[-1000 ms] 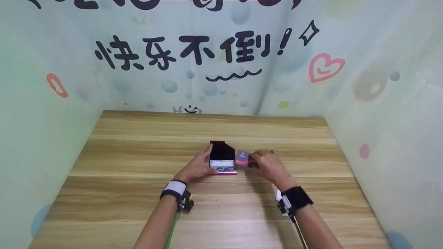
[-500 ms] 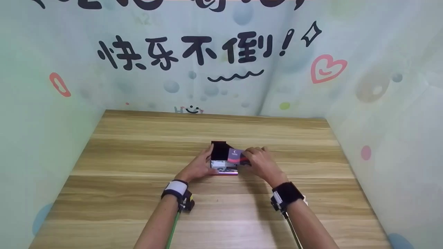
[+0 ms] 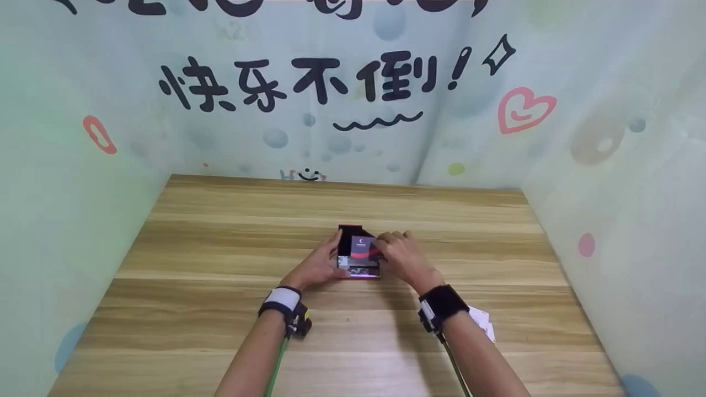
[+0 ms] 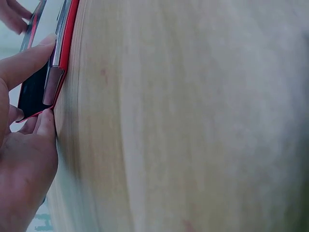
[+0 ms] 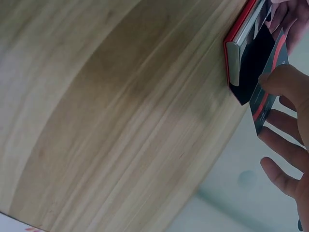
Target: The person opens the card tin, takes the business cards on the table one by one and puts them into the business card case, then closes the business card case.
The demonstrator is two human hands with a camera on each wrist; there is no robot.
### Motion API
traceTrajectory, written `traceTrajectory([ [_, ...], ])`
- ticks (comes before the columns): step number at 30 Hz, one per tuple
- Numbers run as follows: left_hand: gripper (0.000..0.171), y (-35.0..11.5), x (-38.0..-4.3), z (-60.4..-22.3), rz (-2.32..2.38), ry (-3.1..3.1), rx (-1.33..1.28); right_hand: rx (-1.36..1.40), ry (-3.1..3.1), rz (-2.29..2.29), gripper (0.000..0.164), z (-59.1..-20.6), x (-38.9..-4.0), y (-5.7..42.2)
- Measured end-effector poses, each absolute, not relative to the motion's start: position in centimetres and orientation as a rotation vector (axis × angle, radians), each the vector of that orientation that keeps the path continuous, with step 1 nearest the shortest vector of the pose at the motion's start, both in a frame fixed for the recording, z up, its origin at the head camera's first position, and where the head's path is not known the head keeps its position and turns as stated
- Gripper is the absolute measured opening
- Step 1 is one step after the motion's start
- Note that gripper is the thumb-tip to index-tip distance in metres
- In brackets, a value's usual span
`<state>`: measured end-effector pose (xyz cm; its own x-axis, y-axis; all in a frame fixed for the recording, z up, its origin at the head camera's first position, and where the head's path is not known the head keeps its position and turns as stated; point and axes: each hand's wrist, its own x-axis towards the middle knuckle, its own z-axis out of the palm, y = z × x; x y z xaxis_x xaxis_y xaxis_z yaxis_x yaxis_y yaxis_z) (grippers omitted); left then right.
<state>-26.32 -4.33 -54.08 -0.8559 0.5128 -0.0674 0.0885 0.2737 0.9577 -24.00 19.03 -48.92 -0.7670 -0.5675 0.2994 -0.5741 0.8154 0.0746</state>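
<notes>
A card holder (image 3: 358,272) lies on the table with its black-lined flap folded back. Its outside is red and a metal-edged holder part sits inside, as the left wrist view shows. My left hand (image 3: 315,268) grips its left side, thumb on the metal-edged part and fingers at the flap. Between thumb and fingers my right hand (image 3: 409,258) pinches a dark card (image 3: 361,249) with a red stripe. In the head view the card overlaps the flap, above the metal-edged part. The right wrist view shows the card (image 5: 271,82) tilted over the black lining.
White cards (image 3: 481,318) with small printing lie on the wooden table (image 3: 220,231), partly behind the right forearm. A printed curtain (image 3: 248,143) stands behind the table and along its sides. Each wrist wears a strapped camera with a cable.
My right hand has moved left with the dark card, from beside the card holder to over its flap. The white cards have come out from behind the right forearm. My left hand keeps its grip.
</notes>
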Motion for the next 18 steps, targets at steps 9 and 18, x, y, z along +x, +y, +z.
traceTrajectory([
  [9, 0.111, -4.2, -26.4, -53.9, 1.596, 2.202, 0.52, 0.869, -2.727, 0.002, 0.039, -48.8, -24.5, 17.8],
  [18, 0.109, -4.1, -26.5, -54.2, 1.616, 2.186, 0.565, 0.87, -2.741, -0.055, 0.033, -49.5, -24.5, 16.9],
])
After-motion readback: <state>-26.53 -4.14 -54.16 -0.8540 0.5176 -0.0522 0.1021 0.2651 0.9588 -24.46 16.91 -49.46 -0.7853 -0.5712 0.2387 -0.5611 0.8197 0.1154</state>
